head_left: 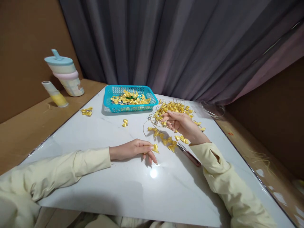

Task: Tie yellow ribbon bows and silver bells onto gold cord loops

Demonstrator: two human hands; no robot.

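My left hand (135,149) is low over the middle of the white table, with a small yellow ribbon bow (155,148) pinched between thumb and index finger. Farther right and back, my right hand (181,123) is raised at a pile of yellow bows on thin cords (174,107). Its thumb and fingertips are drawn together, but what they pinch is too small to make out. Several loose bows (169,141) lie in front of that hand. Beside its wrist rests a pair of scissors (190,154) with the blades pointing toward the bows.
At the table's back stands a blue plastic basket (108,107) containing more yellow bows. One bow (124,123) and a small bow bundle (86,111) lie to the left. A lidded tumbler (67,77) and a yellow-and-white tube (55,94) stand beyond the left edge. A grey curtain (142,41) hangs behind.
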